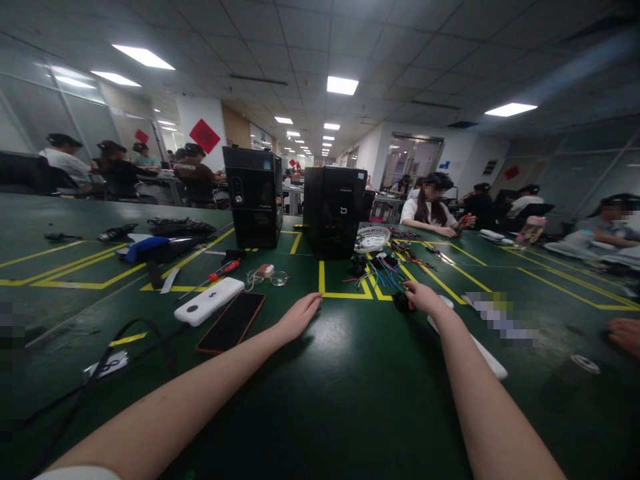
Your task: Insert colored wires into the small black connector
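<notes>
My left hand [300, 317] lies low on the green table with its fingers stretched out, holding nothing. Its fingertips are beside a corner of yellow tape [345, 295]. My right hand [424, 298] is closed, its fingers curled at a small black object [400, 301] with a bit of red beside it. What that object is, I cannot make out. Just beyond those fingers lies a bundle of coloured wires [383, 275], blue, red and black. A white elongated device [487, 357] is partly hidden under my right forearm.
Two black computer towers [253, 200] stand ahead, with a white basket [373, 239] by the right one. Left are a phone [233, 323], white power bank [210, 301], red screwdriver [224, 271], glasses [277, 278] and black cables. A can [584, 364] and another person's hand [625, 335] are right.
</notes>
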A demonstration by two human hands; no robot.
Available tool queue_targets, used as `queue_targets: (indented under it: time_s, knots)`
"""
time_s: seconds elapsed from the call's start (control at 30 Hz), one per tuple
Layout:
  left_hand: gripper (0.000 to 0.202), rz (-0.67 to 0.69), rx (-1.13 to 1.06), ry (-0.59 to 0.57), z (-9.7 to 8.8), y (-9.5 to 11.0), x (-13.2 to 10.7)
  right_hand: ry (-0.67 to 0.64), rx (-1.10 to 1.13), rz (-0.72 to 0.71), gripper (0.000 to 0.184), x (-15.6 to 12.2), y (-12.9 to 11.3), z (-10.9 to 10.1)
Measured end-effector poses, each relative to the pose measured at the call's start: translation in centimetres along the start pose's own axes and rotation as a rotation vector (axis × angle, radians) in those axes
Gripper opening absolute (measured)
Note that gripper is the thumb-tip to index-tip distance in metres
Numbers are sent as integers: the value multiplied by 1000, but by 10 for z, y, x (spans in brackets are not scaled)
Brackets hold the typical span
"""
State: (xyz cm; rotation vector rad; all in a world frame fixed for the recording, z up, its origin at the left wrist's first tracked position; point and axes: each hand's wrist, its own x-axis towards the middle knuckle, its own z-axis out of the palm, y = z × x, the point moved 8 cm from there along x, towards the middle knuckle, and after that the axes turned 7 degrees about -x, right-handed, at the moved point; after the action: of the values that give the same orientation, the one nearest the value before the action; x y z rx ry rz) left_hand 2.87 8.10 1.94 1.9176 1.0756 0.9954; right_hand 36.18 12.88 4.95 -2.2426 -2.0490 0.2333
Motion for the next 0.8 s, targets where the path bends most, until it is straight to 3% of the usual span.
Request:
queue_targets:
  time_s: [0.23, 0.43, 0.8]
  knots:
    - [44, -15, 0, -17, 2, -3, 1, 129, -42, 36, 25, -3, 1, -8]
    - [44, -25, -1, -28, 4, -4, 1, 159, -51, 79, 34, -4, 2, -8]
    - [43, -39, 7, -28, 3, -3, 0, 159, -102, 24, 31, -3, -8, -5]
